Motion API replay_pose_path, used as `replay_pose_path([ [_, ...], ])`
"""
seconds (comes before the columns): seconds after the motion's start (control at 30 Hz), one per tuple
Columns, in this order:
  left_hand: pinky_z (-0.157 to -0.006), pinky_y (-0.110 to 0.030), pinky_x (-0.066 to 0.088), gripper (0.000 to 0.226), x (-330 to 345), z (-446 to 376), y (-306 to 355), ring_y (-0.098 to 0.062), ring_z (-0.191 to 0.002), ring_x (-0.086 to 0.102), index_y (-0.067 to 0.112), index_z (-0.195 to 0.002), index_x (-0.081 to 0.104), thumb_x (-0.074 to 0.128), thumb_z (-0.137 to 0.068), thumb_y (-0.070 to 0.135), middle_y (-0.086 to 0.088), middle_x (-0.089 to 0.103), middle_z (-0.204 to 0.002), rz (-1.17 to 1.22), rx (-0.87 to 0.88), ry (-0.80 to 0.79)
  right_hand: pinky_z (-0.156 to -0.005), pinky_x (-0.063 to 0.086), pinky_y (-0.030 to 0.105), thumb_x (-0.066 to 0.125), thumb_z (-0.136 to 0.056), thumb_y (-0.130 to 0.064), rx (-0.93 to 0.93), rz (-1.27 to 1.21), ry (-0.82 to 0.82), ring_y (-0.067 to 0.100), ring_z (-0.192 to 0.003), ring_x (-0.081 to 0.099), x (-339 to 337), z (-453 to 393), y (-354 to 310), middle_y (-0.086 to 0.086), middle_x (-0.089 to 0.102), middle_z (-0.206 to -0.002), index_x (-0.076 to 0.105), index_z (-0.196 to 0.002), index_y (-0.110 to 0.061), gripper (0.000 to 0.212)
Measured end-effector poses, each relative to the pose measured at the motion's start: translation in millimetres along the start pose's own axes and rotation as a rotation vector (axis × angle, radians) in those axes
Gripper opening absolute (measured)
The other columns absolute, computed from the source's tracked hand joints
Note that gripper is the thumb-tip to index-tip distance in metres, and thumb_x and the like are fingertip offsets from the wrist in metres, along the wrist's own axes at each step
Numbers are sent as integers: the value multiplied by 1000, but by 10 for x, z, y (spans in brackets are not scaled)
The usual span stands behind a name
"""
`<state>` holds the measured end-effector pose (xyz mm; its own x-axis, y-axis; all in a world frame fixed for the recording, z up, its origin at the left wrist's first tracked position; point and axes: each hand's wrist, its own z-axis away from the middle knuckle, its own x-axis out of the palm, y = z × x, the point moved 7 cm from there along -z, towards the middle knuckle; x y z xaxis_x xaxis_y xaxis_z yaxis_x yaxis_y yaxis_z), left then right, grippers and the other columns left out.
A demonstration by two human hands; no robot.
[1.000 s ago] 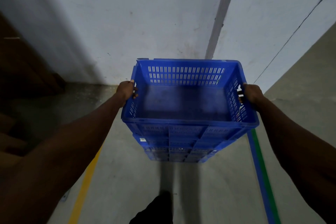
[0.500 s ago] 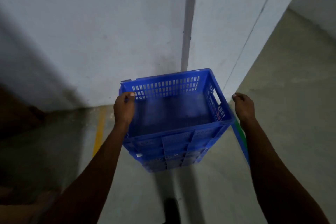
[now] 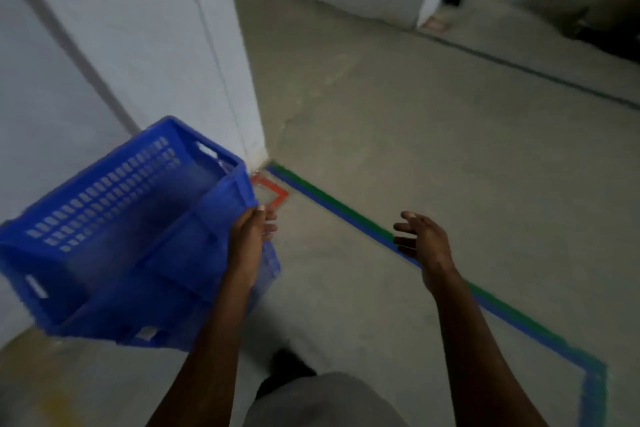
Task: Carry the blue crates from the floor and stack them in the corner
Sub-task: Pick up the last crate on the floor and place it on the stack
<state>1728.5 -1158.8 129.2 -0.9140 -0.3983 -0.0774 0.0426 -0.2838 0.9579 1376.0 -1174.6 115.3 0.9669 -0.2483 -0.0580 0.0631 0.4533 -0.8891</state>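
Your left hand point(image 3: 250, 239) rests against the near right corner of the top blue crate point(image 3: 114, 229). Its fingers point(image 3: 268, 227) lie close together and reach past the corner, but the picture is blurred, so you cannot tell if they press on the plastic or only lie beside it. Your right hand point(image 3: 424, 241) is in the air, well apart from the crates, over the floor point(image 3: 398, 121). Its fingers are spread and a little curled, and they hold nothing.

The top blue crate is empty and sits on the stack of blue crates point(image 3: 180, 315) at the left of the view. The stack stands on the floor beside the white wall point(image 3: 114, 31), near the edge where the wall ends. The top crate looks tilted in this view, but the camera itself is turned, so you cannot say if it sits straight.

On the floor, a blue and green line point(image 3: 346, 210) runs from the foot of the wall, passes under your right hand and bends at the lower right. A small red square outline point(image 3: 273, 191) is painted just beside the right corner of the crate. Your dark shoe point(image 3: 289, 366) shows at the bottom, between your two forearms.
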Motion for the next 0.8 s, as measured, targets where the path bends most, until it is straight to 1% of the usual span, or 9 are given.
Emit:
replay_pose_path([
  [0.1,-68,-29,48,26,928,566,-169,-19,-70,62,18,-96,68,44,-106,23,-5,69,-89,-25,-40,-217,-72,54,36,54,-101,-27,18,-79,159,26,-76,69,-1117,567,329,11,74,-100,69,-112,-14,23],
  [0.17,-69,-31,48,26,1525,1043,-320,-20,-70,61,17,-98,68,44,-106,22,-7,68,-91,-20,-84,-360,-71,53,35,55,-100,-29,26,-144,268,26,-77,70,-1834,984,591,11,74,-99,70,-110,-14,23],
  [0.27,-70,-32,49,25,2327,1863,-601,-21,-72,62,14,-101,69,46,-105,25,-8,69,-93,-57,-145,-556,-70,52,35,55,-101,-29,94,-226,442,26,-76,69,-2764,1702,1138,11,74,-100,70,-108,-14,22],
  [0.4,-71,-33,50,27,3343,3044,-950,-21,-71,62,12,-104,70,48,-105,27,-7,70,-93,-132,-227,-807,-68,51,33,53,-101,-27,130,-347,650,22,-71,68,-3825,2611,1714,12,74,-101,71,-107,-16,23],
  [0.53,-70,-33,49,28,4222,4094,-1169,-21,-71,63,9,-108,71,49,-104,27,-5,71,-89,-289,-212,-1143,-70,50,34,56,-99,-27,159,-499,868,23,-70,64,-4647,3268,2184,9,74,-97,71,-107,-14,22],
  [0.63,-72,-34,50,30,4847,4670,-1327,-20,-73,63,10,-109,71,47,-105,28,-4,71,-89,-375,-190,-1286,-66,50,33,57,-99,-26,157,-596,1016,24,-69,64,-5170,3593,2446,10,74,-96,72,-106,-14,20],
  [0.8,-75,-36,51,31,6022,5464,-1647,-20,-75,64,11,-111,71,47,-105,29,-5,71,-91,-444,-182,-1440,-58,47,32,58,-99,-22,96,-718,1253,21,-57,57,-6107,3832,2740,11,71,-91,73,-104,-13,19],
])
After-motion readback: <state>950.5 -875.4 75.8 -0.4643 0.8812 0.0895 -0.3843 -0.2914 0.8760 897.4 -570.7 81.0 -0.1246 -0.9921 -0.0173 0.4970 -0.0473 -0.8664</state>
